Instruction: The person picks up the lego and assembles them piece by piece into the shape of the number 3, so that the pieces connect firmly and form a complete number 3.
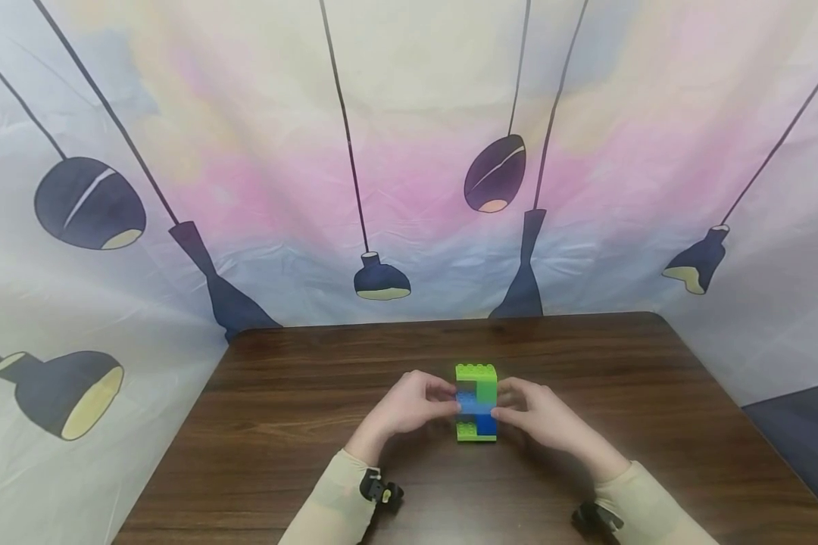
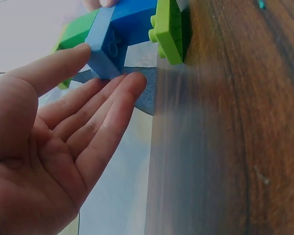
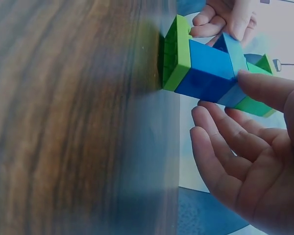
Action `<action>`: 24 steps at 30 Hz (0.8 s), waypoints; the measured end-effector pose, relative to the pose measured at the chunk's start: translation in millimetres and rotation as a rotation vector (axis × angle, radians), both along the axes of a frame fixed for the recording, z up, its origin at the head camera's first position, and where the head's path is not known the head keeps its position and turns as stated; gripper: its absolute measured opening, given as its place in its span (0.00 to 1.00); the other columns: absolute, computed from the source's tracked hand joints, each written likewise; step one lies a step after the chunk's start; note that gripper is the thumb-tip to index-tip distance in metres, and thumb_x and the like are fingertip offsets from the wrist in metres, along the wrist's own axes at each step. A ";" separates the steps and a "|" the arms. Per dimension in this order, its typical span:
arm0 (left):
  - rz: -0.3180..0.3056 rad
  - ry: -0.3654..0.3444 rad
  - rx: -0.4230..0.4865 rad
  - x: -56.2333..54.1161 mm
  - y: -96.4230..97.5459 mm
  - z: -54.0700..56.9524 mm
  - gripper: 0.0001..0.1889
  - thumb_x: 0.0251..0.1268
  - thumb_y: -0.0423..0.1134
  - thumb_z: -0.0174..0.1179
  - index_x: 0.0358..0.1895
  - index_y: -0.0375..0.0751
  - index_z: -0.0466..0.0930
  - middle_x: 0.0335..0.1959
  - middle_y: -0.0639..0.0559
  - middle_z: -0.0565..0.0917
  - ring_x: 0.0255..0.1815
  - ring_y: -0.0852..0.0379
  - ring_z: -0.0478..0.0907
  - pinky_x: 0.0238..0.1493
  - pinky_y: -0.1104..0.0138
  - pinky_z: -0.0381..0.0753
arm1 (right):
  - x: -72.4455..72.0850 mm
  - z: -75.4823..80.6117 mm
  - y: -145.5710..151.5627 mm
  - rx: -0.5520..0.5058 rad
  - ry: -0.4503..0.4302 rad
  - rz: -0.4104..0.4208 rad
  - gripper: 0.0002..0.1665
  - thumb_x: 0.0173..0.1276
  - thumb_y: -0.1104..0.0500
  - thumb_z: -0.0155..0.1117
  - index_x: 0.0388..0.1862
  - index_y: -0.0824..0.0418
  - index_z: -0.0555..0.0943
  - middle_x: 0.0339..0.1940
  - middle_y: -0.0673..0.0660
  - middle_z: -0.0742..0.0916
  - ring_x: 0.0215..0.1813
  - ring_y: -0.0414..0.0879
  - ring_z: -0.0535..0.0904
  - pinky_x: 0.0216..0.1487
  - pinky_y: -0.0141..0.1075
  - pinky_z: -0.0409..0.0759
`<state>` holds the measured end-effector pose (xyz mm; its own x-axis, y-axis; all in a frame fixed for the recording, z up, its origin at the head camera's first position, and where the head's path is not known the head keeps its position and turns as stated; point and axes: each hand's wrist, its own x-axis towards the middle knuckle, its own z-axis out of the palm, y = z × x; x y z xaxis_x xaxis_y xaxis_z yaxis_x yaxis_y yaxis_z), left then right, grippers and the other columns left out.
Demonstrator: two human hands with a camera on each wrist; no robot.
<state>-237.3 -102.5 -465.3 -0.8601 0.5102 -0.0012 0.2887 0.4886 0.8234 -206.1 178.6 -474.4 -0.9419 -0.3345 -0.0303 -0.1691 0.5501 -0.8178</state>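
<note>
A stack of toy building bricks stands upright on the table. Its lime-green base plate (image 1: 466, 435) carries a dark blue brick (image 1: 487, 425) at the right side, under a light blue brick (image 1: 473, 407). Above that sit a green brick (image 1: 487, 390), also at the right, and a lime-green top piece (image 1: 476, 372). My left hand (image 1: 409, 405) pinches the left end of the light blue brick, thumb in front and fingers behind. From the other side my right hand (image 1: 545, 412) holds the stack, its thumb on the light blue brick in the right wrist view.
The dark wood-grain table (image 1: 300, 378) extends around both hands. Behind it hangs a pastel cloth (image 1: 423, 151) printed with dark lamps. Small black devices sit on both wrists, the left one (image 1: 380, 490) and the right one (image 1: 596, 518).
</note>
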 end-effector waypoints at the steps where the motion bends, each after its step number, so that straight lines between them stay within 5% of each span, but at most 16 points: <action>1: 0.004 -0.004 0.004 0.3 0.5 -0.2 0.19 0.70 0.48 0.74 0.55 0.39 0.90 0.43 0.56 0.92 0.39 0.60 0.87 0.42 0.62 0.86 | 0.1 0.1 -0.5 -0.001 -0.006 -0.006 0.28 0.75 0.45 0.73 0.65 0.59 0.81 0.55 0.55 0.90 0.58 0.53 0.87 0.57 0.54 0.86; 7: 0.023 -0.033 0.031 4.1 4.1 1.2 0.17 0.71 0.46 0.73 0.54 0.37 0.91 0.39 0.54 0.92 0.35 0.54 0.90 0.40 0.62 0.88 | 1.1 0.0 -3.0 0.017 -0.008 -0.040 0.31 0.75 0.48 0.74 0.69 0.64 0.81 0.57 0.57 0.90 0.57 0.52 0.88 0.58 0.54 0.86; 24: 0.066 -0.047 -0.040 8.2 10.4 0.0 0.15 0.69 0.41 0.75 0.53 0.38 0.92 0.35 0.56 0.91 0.34 0.58 0.87 0.41 0.61 0.88 | 2.9 -0.4 -5.8 0.049 -0.021 -0.040 0.31 0.75 0.48 0.73 0.67 0.68 0.83 0.55 0.59 0.91 0.49 0.46 0.89 0.60 0.55 0.85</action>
<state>-229.1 -92.1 -465.4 -0.8906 0.4507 -0.0612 0.2162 0.5378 0.8149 -203.2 172.8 -474.7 -0.9535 -0.2942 -0.0656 -0.1293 0.5959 -0.7926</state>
